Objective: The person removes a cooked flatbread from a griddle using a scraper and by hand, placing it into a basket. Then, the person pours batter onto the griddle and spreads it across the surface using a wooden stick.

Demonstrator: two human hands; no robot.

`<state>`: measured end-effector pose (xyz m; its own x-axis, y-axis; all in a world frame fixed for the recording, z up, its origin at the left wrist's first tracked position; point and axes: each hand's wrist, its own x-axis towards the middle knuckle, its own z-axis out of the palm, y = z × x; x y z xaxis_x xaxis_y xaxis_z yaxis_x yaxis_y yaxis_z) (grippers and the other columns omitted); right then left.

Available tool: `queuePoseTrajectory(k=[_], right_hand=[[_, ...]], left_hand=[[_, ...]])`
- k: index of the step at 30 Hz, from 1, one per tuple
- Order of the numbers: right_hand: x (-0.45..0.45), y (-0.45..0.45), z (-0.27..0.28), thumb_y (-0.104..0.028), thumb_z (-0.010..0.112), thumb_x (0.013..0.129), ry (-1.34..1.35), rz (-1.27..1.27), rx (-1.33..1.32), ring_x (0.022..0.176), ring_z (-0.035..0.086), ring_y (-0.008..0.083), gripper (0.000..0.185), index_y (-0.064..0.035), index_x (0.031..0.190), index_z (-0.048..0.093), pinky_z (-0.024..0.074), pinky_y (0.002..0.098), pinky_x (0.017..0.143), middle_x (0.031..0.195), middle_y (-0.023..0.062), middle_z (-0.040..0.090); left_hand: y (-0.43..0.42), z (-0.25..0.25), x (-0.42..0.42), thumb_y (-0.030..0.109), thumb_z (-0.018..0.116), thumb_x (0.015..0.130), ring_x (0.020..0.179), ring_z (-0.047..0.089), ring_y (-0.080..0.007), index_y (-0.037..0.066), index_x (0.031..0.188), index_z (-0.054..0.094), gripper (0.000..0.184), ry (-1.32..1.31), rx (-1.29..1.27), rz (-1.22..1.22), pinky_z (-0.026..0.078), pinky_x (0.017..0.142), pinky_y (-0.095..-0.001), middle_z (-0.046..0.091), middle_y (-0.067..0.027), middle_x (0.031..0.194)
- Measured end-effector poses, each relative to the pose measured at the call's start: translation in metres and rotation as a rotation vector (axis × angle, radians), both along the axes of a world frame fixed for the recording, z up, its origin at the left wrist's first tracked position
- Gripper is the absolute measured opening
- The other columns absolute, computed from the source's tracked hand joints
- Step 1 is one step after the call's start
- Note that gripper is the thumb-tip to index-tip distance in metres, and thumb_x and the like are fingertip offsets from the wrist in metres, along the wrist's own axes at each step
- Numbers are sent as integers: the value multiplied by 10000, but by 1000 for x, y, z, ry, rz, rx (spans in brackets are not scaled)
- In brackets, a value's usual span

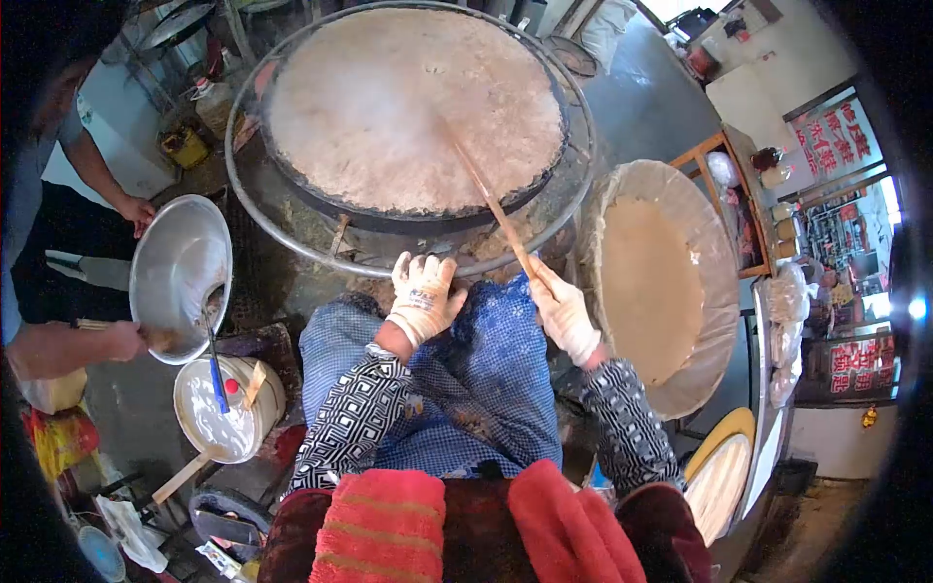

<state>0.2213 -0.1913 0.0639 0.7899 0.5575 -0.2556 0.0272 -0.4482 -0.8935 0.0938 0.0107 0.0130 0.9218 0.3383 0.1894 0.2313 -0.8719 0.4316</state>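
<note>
My right hand (566,309), in a white glove, is wrapped round the lower end of a long wooden stick (488,194). The stick's far end reaches the pale, steaming layer (389,107) that covers a large round griddle (384,220). My left hand (425,294), also gloved, has its fingers stretched out at the near side of the metal ring (330,260) around the griddle. Whether it rests on the ring or on my knee I cannot tell. A blue checked apron (437,389) covers my lap.
A large lined basin (714,321) of brown batter stands to my right. At left another person's hands (136,212) hold a tilted metal bowl (175,257) above a white bucket (267,413) of pale liquid, with a blue-handled ladle (216,369) there. Round boards (719,476) lean at lower right.
</note>
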Motion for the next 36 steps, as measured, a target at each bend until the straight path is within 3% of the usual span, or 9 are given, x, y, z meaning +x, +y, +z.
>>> queuePoseTrajectory(k=[4, 8, 18, 21, 23, 26, 31, 34, 36], right_hand=[[-2, 7, 30, -144, 560, 969, -48, -23, 117, 620, 459, 48, 371, -103, 1338, 550, 409, 217, 541, 812, -61, 539], [50, 9, -3, -269, 487, 955, -760, 308, -627, 695, 627, 405, 407, -250, 1361, 487, 495, 493, 618, 757, 216, 642], [140, 53, -50, -291, 431, 983, -811, 78, -541, 772, 623, 404, 346, -203, 1293, 557, 509, 454, 724, 850, 221, 661], [107, 54, -79, -144, 514, 982, -644, -16, 10, 825, 586, 195, 302, -49, 1259, 589, 490, 260, 745, 967, 115, 666], [51, 52, -63, 0, 507, 967, 394, -257, 483, 993, 522, 85, 307, -11, 1265, 578, 468, 169, 822, 1160, 6, 575], [-38, 53, -34, -100, 607, 931, 723, -350, 592, 712, 539, 36, 304, -35, 1228, 615, 404, 154, 557, 851, -41, 595], [-90, 61, 29, -148, 550, 967, 377, 169, 97, 504, 463, 33, 352, -142, 1319, 569, 421, 204, 465, 792, -67, 587], [-53, 69, -8, -237, 550, 945, -606, 368, 56, 577, 630, 277, 341, -262, 1283, 584, 514, 365, 552, 763, 134, 675], [-14, 56, 0, -322, 494, 949, -723, 482, -546, 676, 633, 363, 327, -267, 1257, 588, 520, 441, 646, 819, 189, 669]], left_hand=[[19, 3, -15, 347, 718, 734, 1108, 492, -325, 139, 1134, 558, 479, 4, 45, -11, 251, 1045, -544, 556, -111, 1021], [50, -9, -33, 310, 725, 699, 1051, 518, -321, 161, 1039, 616, 387, -65, 117, 13, 268, 1031, -531, 578, -73, 942], [162, -4, -67, 195, 622, 768, 1044, 562, -260, 160, 859, 683, 115, 261, 471, 312, 231, 1099, -535, 635, -49, 918], [197, 0, -73, 175, 557, 814, 1292, 414, -287, 142, 1059, 637, 259, 279, 526, 466, 150, 1125, -566, 547, -103, 1236], [198, -1, -78, 161, 562, 809, 1324, 365, -313, 131, 1149, 593, 343, 199, 592, 598, 148, 1127, -555, 481, -122, 1339], [148, 34, -81, 57, 633, 662, 1207, 439, -355, 65, 1111, 565, 454, -184, 447, 526, 303, 1042, -501, 494, -168, 1257], [48, 15, -78, 101, 687, 680, 1165, 477, -365, 70, 1160, 538, 504, -337, 215, 105, 361, 1008, -506, 547, -168, 1166], [64, 19, -69, 161, 721, 673, 1110, 512, -359, 68, 1156, 544, 523, -157, 294, 177, 353, 1038, -496, 567, -154, 1130], [109, 8, -63, 213, 730, 681, 1031, 565, -303, 115, 1087, 645, 427, 111, 331, 132, 360, 1025, -475, 642, -100, 1031]])
